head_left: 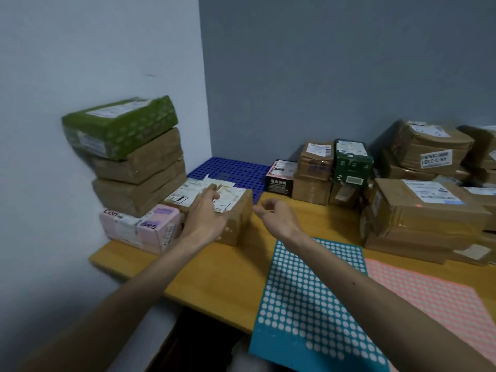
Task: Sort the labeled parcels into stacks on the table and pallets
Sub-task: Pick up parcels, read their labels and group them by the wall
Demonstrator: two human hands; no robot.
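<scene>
Nearest: teal dotted mat [308,291] and pink mat [429,296] lay flat on the wooden table [214,269], right side. Past them, the left hand [206,218] rested on top of a brown box [236,224], fingers lightly bent over its labels; no wrap round an edge was visible. The right hand [276,216] hovered just right of that box, fingers loosely curled, holding nothing, not touching it. The box sat on the table's left part, just beside a pink box [139,229]. Taped cardboard, so likely stiff, and the tape slick. Weight could not be told. The best hold was probably both palms on opposite side walls, off the loose paper labels, which could tear or slip. On the pink box stood two brown boxes [139,183] with a green parcel [120,124] on top, tilted and overhanging; bumping that stack looked risky. Farther back was a blue pallet [230,170], bare where seen. Far right: a black box [280,178], a dark green box [351,162] and a pile of brown labeled parcels [424,208], not yet sorted by the look of it.
</scene>
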